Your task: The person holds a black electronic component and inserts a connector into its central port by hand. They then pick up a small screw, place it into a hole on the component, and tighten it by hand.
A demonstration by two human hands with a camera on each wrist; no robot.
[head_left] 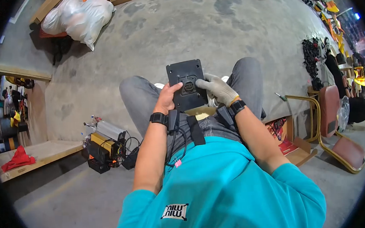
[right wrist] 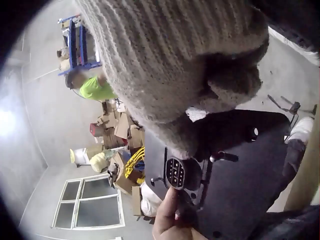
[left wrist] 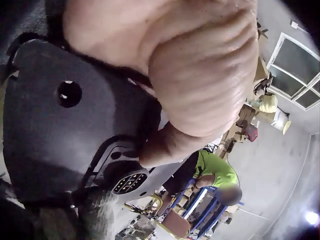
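A flat black rectangular plate (head_left: 183, 71) with holes near its corners is held above the lap, between the knees. An oval multi-pin connector (right wrist: 175, 174) sits in a raised part at its middle. My bare left hand (head_left: 167, 97) grips the plate's left side, its thumb lying on the face beside the connector. On the opposite edge my right hand (head_left: 219, 90), in a light knitted glove, holds the plate with the thumb near the connector. The left wrist view shows the plate's holed corner (left wrist: 35, 125) close up. Most fingers are hidden behind the plate.
A metal-cased device with cables (head_left: 106, 139) lies on the floor at the left, near a wooden ledge (head_left: 47, 153) bearing a red cloth. A chair (head_left: 331, 113) and an open cardboard box (head_left: 297, 148) are at the right. Another person in lime green (left wrist: 215, 167) is in the background.
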